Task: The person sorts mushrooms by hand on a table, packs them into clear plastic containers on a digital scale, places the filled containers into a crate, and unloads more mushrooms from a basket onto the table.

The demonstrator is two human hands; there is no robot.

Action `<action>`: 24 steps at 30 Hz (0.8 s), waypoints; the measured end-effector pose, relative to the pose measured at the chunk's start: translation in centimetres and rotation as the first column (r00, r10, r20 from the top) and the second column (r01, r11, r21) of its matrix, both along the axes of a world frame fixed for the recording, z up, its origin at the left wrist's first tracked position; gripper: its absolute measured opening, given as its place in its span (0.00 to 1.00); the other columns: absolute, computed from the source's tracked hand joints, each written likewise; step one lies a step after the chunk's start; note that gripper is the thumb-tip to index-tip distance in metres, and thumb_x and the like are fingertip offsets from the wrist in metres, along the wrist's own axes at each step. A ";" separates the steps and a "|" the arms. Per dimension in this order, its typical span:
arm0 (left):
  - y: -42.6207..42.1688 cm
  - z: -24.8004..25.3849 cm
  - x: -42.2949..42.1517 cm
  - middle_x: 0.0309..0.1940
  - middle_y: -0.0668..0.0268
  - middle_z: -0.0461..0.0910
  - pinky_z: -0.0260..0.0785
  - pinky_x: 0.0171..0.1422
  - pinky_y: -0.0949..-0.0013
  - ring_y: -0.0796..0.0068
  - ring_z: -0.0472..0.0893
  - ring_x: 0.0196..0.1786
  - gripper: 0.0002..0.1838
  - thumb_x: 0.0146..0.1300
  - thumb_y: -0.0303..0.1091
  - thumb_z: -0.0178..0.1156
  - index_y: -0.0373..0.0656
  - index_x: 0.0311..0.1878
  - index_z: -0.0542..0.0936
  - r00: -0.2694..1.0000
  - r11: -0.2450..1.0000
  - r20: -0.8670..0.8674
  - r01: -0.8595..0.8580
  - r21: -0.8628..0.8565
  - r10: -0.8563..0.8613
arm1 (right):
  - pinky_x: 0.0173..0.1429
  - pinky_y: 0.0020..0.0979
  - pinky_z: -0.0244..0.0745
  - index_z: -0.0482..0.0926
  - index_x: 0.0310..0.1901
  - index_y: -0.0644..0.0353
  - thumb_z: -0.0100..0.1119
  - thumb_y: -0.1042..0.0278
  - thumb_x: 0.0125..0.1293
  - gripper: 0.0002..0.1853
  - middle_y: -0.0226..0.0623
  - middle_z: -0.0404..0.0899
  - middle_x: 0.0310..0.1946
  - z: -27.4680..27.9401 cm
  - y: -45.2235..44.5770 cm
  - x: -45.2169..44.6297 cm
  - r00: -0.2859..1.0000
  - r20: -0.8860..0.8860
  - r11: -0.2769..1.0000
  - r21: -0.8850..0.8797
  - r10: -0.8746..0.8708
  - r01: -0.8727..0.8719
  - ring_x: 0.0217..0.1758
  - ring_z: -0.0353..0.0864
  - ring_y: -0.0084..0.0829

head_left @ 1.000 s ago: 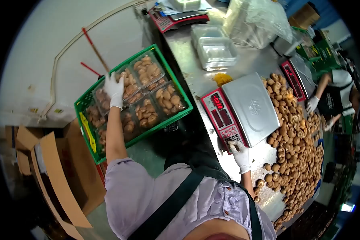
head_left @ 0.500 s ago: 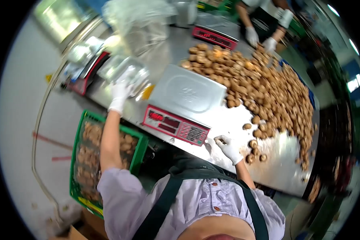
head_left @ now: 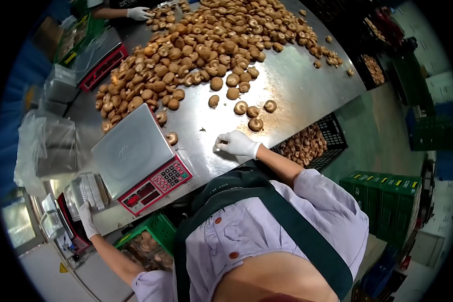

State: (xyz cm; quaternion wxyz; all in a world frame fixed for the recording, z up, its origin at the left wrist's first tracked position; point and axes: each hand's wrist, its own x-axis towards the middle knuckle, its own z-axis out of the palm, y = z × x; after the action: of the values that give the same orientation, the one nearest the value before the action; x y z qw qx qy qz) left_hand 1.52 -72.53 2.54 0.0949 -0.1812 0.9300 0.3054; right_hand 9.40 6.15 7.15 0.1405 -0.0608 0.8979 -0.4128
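Note:
My left hand [head_left: 86, 220], in a white glove, is at the near edge of a stack of clear plastic trays [head_left: 91, 190], its fingers closed on a tray edge and partly hidden. My right hand [head_left: 240, 145], also gloved, rests low over the steel table with fingers curled in a pinch. A small dark bit shows between thumb and fingers, too small to name. Between my hands stands a red digital scale [head_left: 131, 151], its metal plate bare. Loose shiitake mushrooms [head_left: 255, 124] lie just beyond my right hand.
A large mushroom heap [head_left: 201, 50] covers the far part of the steel table [head_left: 297, 95]. A co-worker's gloved hand [head_left: 140, 13] is at its far left. A second scale [head_left: 103, 65], a green crate [head_left: 158, 234] and a black crate [head_left: 337, 133] of mushrooms surround the table.
My view has turned to the right, so the scale and trays now appear further left. My left hand has shifted to the trays' near edge; my right hand stays curled near the table.

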 end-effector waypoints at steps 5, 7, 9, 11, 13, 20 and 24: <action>4.9 3.8 0.0 0.32 0.58 0.83 0.71 0.43 0.63 0.64 0.81 0.35 0.17 0.64 0.43 0.57 0.36 0.40 0.82 0.993 0.922 -0.101 0.014 -0.387 -0.057 | 0.44 0.40 0.77 0.83 0.37 0.52 0.56 0.57 0.60 0.11 0.43 0.83 0.29 0.3 2.6 0.7 0.993 -0.026 0.982 0.148 -0.119 0.121 0.34 0.83 0.43; 9.0 8.4 0.7 0.38 0.54 0.84 0.72 0.44 0.58 0.56 0.83 0.40 0.16 0.63 0.43 0.56 0.41 0.43 0.82 0.992 0.709 -0.127 -0.107 -0.697 0.025 | 0.43 0.40 0.77 0.83 0.39 0.52 0.57 0.54 0.59 0.13 0.42 0.83 0.29 0.1 4.1 1.4 0.964 -0.076 0.944 0.195 -0.256 0.266 0.36 0.83 0.42; 10.7 11.2 1.8 0.45 0.56 0.82 0.71 0.49 0.55 0.53 0.81 0.47 0.17 0.66 0.44 0.52 0.46 0.51 0.80 0.936 0.618 -0.302 -0.347 -0.706 0.180 | 0.42 0.41 0.77 0.83 0.39 0.52 0.59 0.53 0.59 0.14 0.42 0.83 0.29 0.6 5.9 2.1 0.939 -0.070 0.887 0.313 -0.336 0.340 0.35 0.83 0.42; 11.4 13.0 2.8 0.47 0.57 0.82 0.70 0.51 0.55 0.53 0.81 0.48 0.17 0.68 0.43 0.49 0.47 0.52 0.80 0.799 0.569 -0.487 -0.597 -0.566 0.354 | 0.40 0.41 0.77 0.81 0.36 0.54 0.61 0.52 0.57 0.14 0.41 0.83 0.29 -0.9 7.9 2.8 0.908 -0.060 0.870 0.266 -0.416 0.416 0.35 0.83 0.43; 11.0 12.6 3.2 0.47 0.56 0.82 0.70 0.51 0.55 0.52 0.80 0.48 0.17 0.68 0.42 0.48 0.45 0.51 0.80 0.746 0.562 -0.582 -0.646 -0.516 0.324 | 0.40 0.41 0.77 0.80 0.34 0.54 0.62 0.52 0.56 0.14 0.40 0.83 0.29 -1.2 9.1 3.5 0.854 -0.155 0.804 0.286 -0.497 0.520 0.35 0.83 0.42; 12.9 12.6 2.5 0.46 0.52 0.81 0.71 0.52 0.56 0.52 0.80 0.47 0.17 0.69 0.38 0.48 0.36 0.48 0.80 0.478 0.490 -0.872 -0.787 -0.375 0.100 | 0.52 0.41 0.76 0.68 0.60 0.57 0.68 0.54 0.51 0.35 0.47 0.75 0.53 -2.8 10.3 2.7 0.848 -0.174 0.758 0.386 -0.501 0.527 0.53 0.77 0.46; 21.4 12.7 3.0 0.42 0.54 0.81 0.72 0.52 0.59 0.54 0.80 0.45 0.10 0.66 0.27 0.52 0.36 0.45 0.80 0.547 0.650 -0.826 -0.581 -0.489 -0.132 | 0.54 0.43 0.76 0.57 0.69 0.54 0.71 0.51 0.50 0.47 0.53 0.63 0.64 -4.7 9.3 0.7 0.879 -0.204 0.787 0.392 -0.431 0.476 0.58 0.72 0.51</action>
State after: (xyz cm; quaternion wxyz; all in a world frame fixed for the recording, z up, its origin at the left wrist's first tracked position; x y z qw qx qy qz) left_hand 4.55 -51.16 15.26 -0.4621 -0.1739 0.8691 -0.0293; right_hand 10.06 15.42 2.49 0.0006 0.1681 0.9605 -0.2218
